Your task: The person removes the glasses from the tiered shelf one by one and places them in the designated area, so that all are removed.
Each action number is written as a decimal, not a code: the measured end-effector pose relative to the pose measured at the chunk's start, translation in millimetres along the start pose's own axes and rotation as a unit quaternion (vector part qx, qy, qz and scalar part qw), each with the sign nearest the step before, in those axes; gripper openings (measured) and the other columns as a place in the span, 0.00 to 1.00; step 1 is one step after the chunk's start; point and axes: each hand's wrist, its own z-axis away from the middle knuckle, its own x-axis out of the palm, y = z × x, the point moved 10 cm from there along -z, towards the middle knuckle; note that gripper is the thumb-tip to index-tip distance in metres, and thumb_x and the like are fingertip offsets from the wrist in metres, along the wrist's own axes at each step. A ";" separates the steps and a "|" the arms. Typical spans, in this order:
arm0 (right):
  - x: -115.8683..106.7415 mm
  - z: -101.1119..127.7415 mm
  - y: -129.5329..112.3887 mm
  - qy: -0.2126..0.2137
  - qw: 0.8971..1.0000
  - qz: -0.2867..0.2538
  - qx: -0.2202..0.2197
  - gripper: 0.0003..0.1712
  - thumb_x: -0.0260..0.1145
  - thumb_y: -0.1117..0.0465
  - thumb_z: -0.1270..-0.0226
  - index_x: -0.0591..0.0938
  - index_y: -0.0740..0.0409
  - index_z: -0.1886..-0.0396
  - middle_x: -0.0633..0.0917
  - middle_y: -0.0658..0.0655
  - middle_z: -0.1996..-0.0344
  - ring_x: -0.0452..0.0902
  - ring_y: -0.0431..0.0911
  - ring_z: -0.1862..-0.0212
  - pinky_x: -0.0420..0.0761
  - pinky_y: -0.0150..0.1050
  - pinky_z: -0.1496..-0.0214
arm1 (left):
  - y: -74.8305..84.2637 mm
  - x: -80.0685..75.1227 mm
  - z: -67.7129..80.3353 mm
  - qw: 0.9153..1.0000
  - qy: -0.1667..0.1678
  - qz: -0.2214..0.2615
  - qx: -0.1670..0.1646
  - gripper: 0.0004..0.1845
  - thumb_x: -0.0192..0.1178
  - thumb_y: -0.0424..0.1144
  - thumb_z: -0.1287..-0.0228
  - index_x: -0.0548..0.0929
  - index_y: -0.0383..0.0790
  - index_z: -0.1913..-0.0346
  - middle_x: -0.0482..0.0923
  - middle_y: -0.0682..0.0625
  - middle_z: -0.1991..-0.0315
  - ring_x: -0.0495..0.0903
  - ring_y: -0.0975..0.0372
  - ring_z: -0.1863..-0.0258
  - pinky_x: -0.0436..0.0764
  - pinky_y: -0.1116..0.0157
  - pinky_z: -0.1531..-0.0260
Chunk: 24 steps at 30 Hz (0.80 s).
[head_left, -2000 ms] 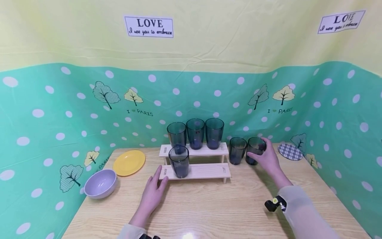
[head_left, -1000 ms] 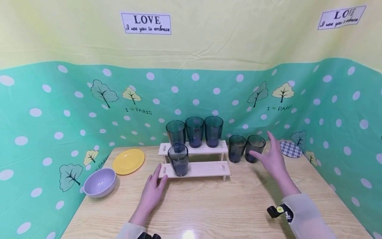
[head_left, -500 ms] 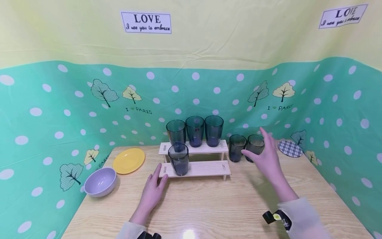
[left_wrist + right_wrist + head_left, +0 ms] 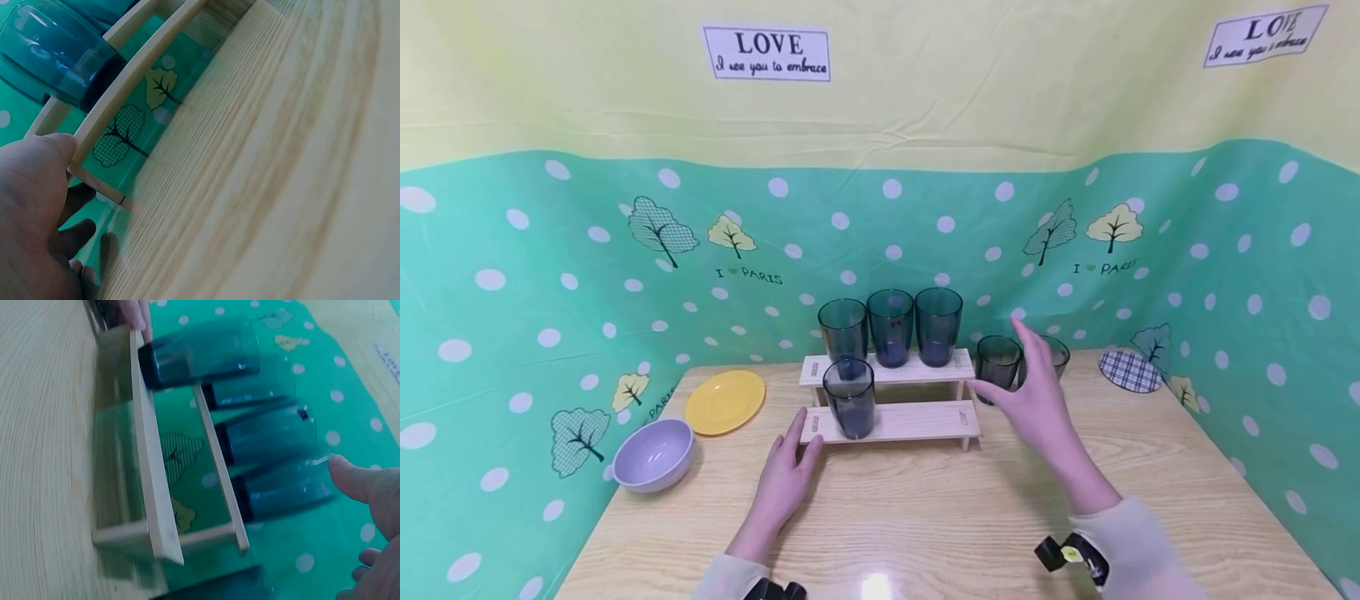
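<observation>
We see three glasses (image 4: 891, 332) on the back shelf (image 4: 904, 374), one glass (image 4: 852, 407) on the front shelf (image 4: 917, 422), two glasses (image 4: 997, 360) to the right.

Polka-dotted yellow-and-green fabric backdrop (image 4: 917, 204): white rectangular panel (image 4: 767, 53), above-left of the pale wooden two-tier stand (image 4: 917, 421), reads "LOVE / I see you to embrace"; second panel (image 4: 1266, 37), above-right, matches, partly distorted. "PARIS" lettering (image 4: 762, 276) both sides. Stand markings illegible.

The right hand (image 4: 1033, 400) hides part of the rightmost glass (image 4: 1058, 354) from me. The head view crops both sleeves (image 4: 1138, 550).
</observation>
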 end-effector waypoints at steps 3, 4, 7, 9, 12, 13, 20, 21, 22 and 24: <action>9.5 1.6 -7.1 -0.012 1.000 -0.010 0.000 0.69 0.87 0.51 0.36 0.51 0.35 0.07 0.55 0.58 0.11 0.53 0.64 0.14 0.60 0.75 0.19 | -0.4 -0.5 0.2 1.000 0.001 -0.001 -0.001 0.39 0.52 0.60 0.11 0.58 0.46 0.10 0.61 0.36 0.15 0.51 0.25 0.18 0.56 0.26 0.23; 12.9 2.2 -9.2 -0.016 1.000 -0.012 0.001 0.69 0.87 0.51 0.36 0.51 0.33 0.07 0.55 0.57 0.11 0.53 0.64 0.14 0.60 0.75 0.19 | -0.9 -0.4 0.1 1.000 0.000 0.000 -0.004 0.39 0.52 0.60 0.12 0.58 0.47 0.10 0.60 0.36 0.15 0.51 0.26 0.17 0.56 0.26 0.23; 23.5 4.5 -16.1 -0.028 0.999 -0.017 -0.003 0.69 0.88 0.50 0.36 0.51 0.31 0.07 0.56 0.55 0.12 0.53 0.63 0.14 0.61 0.75 0.20 | -1.3 -0.3 0.3 1.000 0.000 0.000 -0.005 0.39 0.52 0.61 0.12 0.58 0.47 0.10 0.61 0.36 0.15 0.51 0.26 0.17 0.56 0.25 0.23; 30.6 6.1 -20.7 -0.035 0.999 -0.020 -0.007 0.69 0.88 0.50 0.36 0.51 0.32 0.07 0.56 0.55 0.12 0.53 0.62 0.14 0.62 0.74 0.19 | -1.0 -0.3 0.9 1.000 0.000 0.000 -0.005 0.39 0.52 0.60 0.12 0.58 0.47 0.10 0.61 0.35 0.15 0.51 0.26 0.17 0.56 0.26 0.23; 40.6 8.1 -27.9 -0.043 0.999 -0.028 -0.011 0.69 0.88 0.50 0.36 0.52 0.33 0.07 0.56 0.55 0.12 0.53 0.61 0.14 0.62 0.73 0.19 | -0.1 -0.8 1.4 1.000 0.004 0.000 -0.002 0.39 0.52 0.60 0.12 0.59 0.46 0.10 0.61 0.35 0.15 0.52 0.25 0.18 0.57 0.25 0.23; 43.8 8.6 -30.0 -0.046 0.998 -0.031 -0.012 0.69 0.88 0.50 0.36 0.52 0.33 0.07 0.56 0.55 0.12 0.53 0.61 0.14 0.62 0.73 0.19 | 0.1 -0.9 1.5 1.000 0.004 0.001 -0.001 0.39 0.52 0.60 0.11 0.59 0.46 0.10 0.61 0.35 0.15 0.52 0.25 0.18 0.57 0.25 0.23; 65.4 11.0 -43.3 -0.059 0.997 -0.055 -0.015 0.68 0.88 0.51 0.37 0.54 0.37 0.07 0.55 0.56 0.12 0.50 0.60 0.12 0.61 0.73 0.18 | 1.1 -1.8 1.5 1.000 0.003 0.000 -0.003 0.39 0.53 0.59 0.11 0.59 0.46 0.10 0.61 0.35 0.15 0.52 0.26 0.18 0.56 0.25 0.23; 68.6 11.6 -44.7 -0.062 0.996 -0.060 -0.015 0.68 0.88 0.51 0.37 0.54 0.37 0.07 0.55 0.55 0.12 0.50 0.60 0.12 0.61 0.73 0.18 | 1.2 -1.9 1.5 1.000 0.003 0.000 -0.004 0.39 0.53 0.59 0.11 0.59 0.46 0.10 0.61 0.35 0.15 0.52 0.26 0.18 0.56 0.25 0.23; 71.5 12.0 -46.0 -0.064 0.996 -0.064 -0.014 0.68 0.88 0.50 0.38 0.55 0.37 0.08 0.56 0.55 0.12 0.50 0.59 0.12 0.62 0.72 0.18 | 1.2 -1.8 1.6 1.000 0.002 -0.001 -0.004 0.39 0.53 0.59 0.11 0.59 0.46 0.10 0.61 0.35 0.15 0.52 0.26 0.18 0.56 0.26 0.23; 77.9 13.1 -47.8 -0.069 0.995 -0.067 -0.011 0.68 0.88 0.48 0.38 0.55 0.35 0.08 0.56 0.52 0.12 0.51 0.58 0.12 0.63 0.71 0.18 | 1.2 -1.5 1.6 1.000 0.001 -0.001 -0.004 0.39 0.53 0.59 0.11 0.58 0.46 0.10 0.61 0.35 0.15 0.52 0.25 0.18 0.56 0.26 0.23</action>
